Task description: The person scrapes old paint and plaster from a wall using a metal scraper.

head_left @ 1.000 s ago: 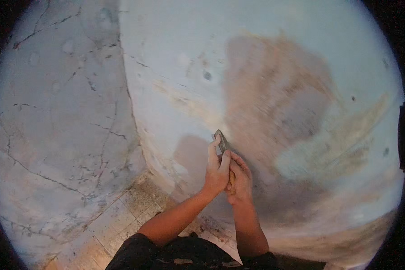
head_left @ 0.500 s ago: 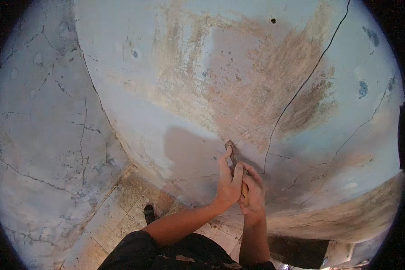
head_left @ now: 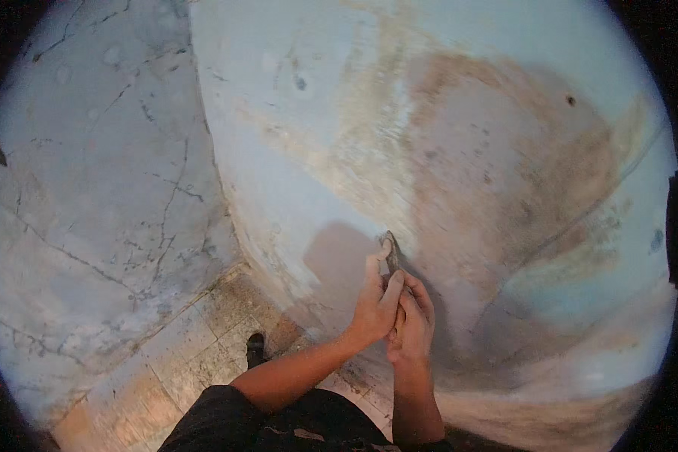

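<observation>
Both of my hands are closed around a scraper [head_left: 392, 256], whose dusty, dark metal blade points up at the wall. My left hand [head_left: 377, 305] grips it with one finger stretched along the blade near its tip. Lower down, my right hand [head_left: 412, 325] wraps the handle, which the fingers now mostly hide. The blade tip is at the painted wall [head_left: 331, 173], beside the lower left edge of a scraped brown patch [head_left: 490, 173]. Whether the tip presses on the surface I cannot tell.
A second, grey-blue wall [head_left: 90, 188] with several cracks meets this one at a corner on the left. Dirty floor tiles [head_left: 196, 339] lie below, with my dark shoe [head_left: 256, 348] on them. A small hole [head_left: 571, 100] shows at the upper right.
My view has swung left, so the wall patch appears further right. The scraper has turned more edge-on, and its wooden handle has gone out of sight behind my fingers. Both hands keep their grip.
</observation>
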A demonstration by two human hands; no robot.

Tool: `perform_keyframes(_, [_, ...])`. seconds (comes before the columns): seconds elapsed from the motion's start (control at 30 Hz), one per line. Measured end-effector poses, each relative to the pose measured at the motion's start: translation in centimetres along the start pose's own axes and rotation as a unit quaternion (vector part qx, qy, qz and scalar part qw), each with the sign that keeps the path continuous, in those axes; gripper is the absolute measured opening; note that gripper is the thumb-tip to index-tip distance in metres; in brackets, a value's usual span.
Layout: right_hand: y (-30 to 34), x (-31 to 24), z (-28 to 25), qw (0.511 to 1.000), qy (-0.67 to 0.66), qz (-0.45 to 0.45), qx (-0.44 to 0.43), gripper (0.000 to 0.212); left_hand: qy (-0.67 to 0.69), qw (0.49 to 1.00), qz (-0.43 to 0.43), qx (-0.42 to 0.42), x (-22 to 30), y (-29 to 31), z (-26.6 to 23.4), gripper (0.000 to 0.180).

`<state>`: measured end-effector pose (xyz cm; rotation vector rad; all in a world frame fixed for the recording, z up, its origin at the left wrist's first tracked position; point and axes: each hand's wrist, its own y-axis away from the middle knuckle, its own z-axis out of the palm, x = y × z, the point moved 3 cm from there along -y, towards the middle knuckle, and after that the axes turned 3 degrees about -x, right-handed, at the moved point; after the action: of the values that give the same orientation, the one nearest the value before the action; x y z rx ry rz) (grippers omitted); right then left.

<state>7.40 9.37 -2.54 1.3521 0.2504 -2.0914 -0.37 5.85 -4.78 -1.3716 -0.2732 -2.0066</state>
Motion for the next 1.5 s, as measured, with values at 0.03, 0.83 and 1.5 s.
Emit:
perform_keyframes(0.03, [-0.2,0.5,1.0,1.000,0.003,0.007,-0.008,0.027,-0.028,1.000,-0.003,-0.010,0.2,-0.3,-1.0,0.046])
perform_keyframes(0.83, [-16.6,14.8,31.4,0.997,-0.075,0.020,-0.014,0.025,-0.118,0.988,0.061,0.073,8.8,-18.0,-33.8,0.042])
perform_keyframes(1.5, [-1.9,1.1,5.3,0.999,-0.014,0.025,0.033,0.028,0.009,0.997,-0.015,-0.079,3.6,-2.9,-5.1,0.061])
